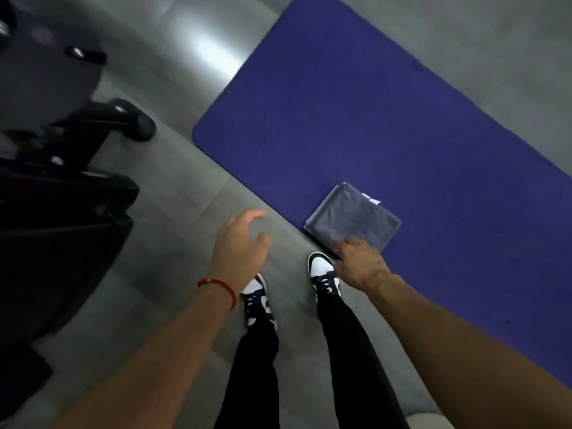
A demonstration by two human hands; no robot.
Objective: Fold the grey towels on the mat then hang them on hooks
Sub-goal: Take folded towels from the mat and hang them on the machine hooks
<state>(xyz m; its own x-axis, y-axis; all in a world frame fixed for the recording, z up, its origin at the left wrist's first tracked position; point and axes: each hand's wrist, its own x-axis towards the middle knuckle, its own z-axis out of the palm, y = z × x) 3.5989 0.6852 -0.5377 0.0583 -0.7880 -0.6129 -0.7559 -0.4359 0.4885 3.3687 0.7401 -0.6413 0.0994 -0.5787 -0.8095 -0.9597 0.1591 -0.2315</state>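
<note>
A grey towel (353, 216), folded into a flat rectangle with a small white tag at its far corner, lies near the edge of a blue-purple mat (356, 119) on the floor. My right hand (359, 263) hangs just over the towel's near corner, back up, with its fingers curled down and hidden; whether they touch the towel I cannot tell. My left hand (243, 243) floats above the grey floor to the left of the mat, fingers loosely curved and holding nothing. A red cord bracelet circles that wrist.
My two feet in black-and-white sneakers (322, 277) stand on the grey tiled floor beside the mat's edge. A dark wheeled chair base and black furniture (71, 168) fill the left side.
</note>
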